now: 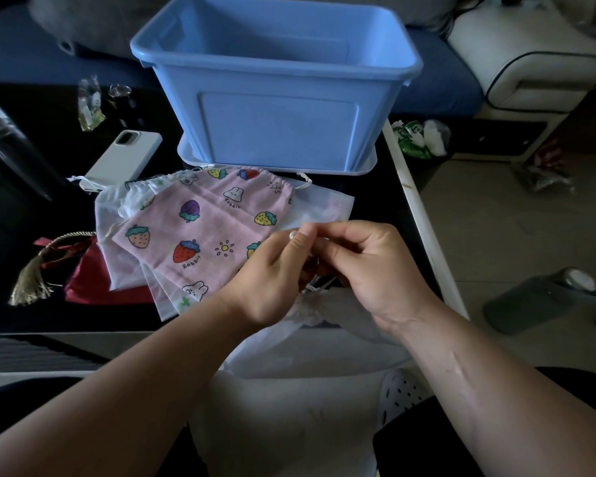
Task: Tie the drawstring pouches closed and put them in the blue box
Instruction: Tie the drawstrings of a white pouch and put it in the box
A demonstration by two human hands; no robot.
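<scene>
- Head view: I see both hands meet over the near edge of the black table (31,218), right in front of the pile of pouches.
- My left hand (276,270) pinches a thin white cord (315,287) between thumb and forefinger, its other fingers curled under.
- My right hand (365,263) is curled in from the other side, its fingertips gripping the same cord and touching the left hand's.
- A sheer white pouch (324,342) hangs below both hands. Its gathered neck is right under them and its body drapes past the table edge toward my lap.
- I cannot tell whether a knot sits in the cord; the fingers cover that spot.
- A pink pouch (203,222) printed with strawberries and rabbits lies flat on top of several more sheer white ones, just left of my hands.
- A red pouch (93,280) with a gold tassel (31,284) lies at the left side of that pile, partly beneath it.
- The blue box (276,80) stands open at the far side of the table, behind the pile, resting on a pale blue lid (193,156).
- A white phone (124,156) lies face down to the left of the box, near the pile's top corner.
</scene>
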